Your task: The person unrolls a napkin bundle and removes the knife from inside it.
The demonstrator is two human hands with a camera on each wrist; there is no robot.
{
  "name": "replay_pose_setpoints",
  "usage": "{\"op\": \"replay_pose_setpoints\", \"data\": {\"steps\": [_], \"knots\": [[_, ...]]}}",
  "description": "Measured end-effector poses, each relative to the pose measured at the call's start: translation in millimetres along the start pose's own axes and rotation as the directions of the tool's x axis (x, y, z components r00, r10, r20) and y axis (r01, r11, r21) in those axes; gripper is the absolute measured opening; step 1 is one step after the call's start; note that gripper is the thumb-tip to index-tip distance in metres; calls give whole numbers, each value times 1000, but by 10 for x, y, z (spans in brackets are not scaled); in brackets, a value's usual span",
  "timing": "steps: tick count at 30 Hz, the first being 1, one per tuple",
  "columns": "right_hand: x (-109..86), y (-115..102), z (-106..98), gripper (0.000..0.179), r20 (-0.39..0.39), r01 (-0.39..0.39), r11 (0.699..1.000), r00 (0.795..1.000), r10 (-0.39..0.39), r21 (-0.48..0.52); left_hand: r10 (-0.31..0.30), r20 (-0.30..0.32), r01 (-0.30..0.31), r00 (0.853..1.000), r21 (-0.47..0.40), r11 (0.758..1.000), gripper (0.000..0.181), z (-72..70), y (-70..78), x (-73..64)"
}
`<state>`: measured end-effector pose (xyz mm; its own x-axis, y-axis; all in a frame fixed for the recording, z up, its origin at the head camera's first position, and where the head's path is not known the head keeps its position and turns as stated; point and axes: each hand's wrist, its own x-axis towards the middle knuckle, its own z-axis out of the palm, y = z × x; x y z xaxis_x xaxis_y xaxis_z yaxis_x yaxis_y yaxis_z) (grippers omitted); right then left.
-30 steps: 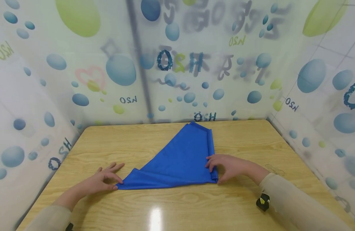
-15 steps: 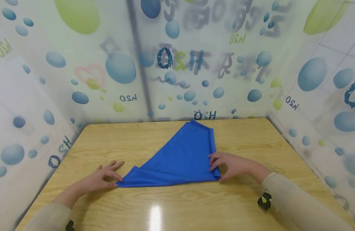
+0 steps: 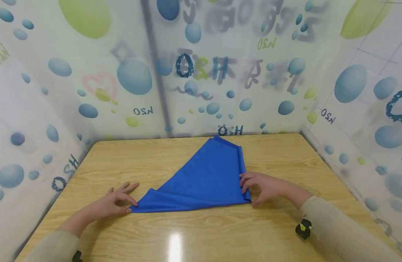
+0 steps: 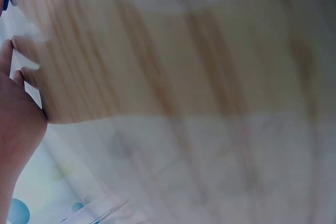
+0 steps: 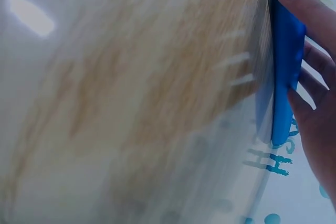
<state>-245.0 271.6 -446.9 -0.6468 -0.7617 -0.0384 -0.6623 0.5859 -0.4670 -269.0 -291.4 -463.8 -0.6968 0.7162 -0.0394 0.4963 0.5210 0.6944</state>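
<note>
A blue cloth [image 3: 204, 174] lies on the wooden table, narrowing to a point at the front left and to another peak at the back. Its right side is turned over into a thick, narrow fold [image 3: 241, 160], and a loose flap runs along the front edge. At the front-left tip, my left hand [image 3: 106, 205] pinches the corner between thumb and index finger, the other fingers spread. My right hand [image 3: 264, 187] grips the folded right side at the front corner, thumb in front and fingers behind. The right wrist view shows this hand [image 5: 315, 51] around the blue cloth [image 5: 287, 66].
The light wood table [image 3: 201, 236] has a glare spot near its front. Behind it and at both sides stand pale walls [image 3: 201, 109] with blue and green dots. A black wrist device [image 3: 304, 228] sits under the right sleeve.
My right hand has shifted slightly to the right, and the cloth's folded side has moved with it. The left hand keeps its pinch on the corner, nearly still.
</note>
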Motion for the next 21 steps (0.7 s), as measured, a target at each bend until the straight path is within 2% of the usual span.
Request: {"op": "replay_pose_setpoints", "data": {"steps": [14,21], "knots": [[-39,-16,-5,38,33,-51,999,998,51,-5,3,23,-2,1000,-31,1000,17,-6,13,2],[-60,-36,-6,46,57,-54,997,997,58,-62,-1,30,2,1000,-47,999,17,-7,13,-3]]}}
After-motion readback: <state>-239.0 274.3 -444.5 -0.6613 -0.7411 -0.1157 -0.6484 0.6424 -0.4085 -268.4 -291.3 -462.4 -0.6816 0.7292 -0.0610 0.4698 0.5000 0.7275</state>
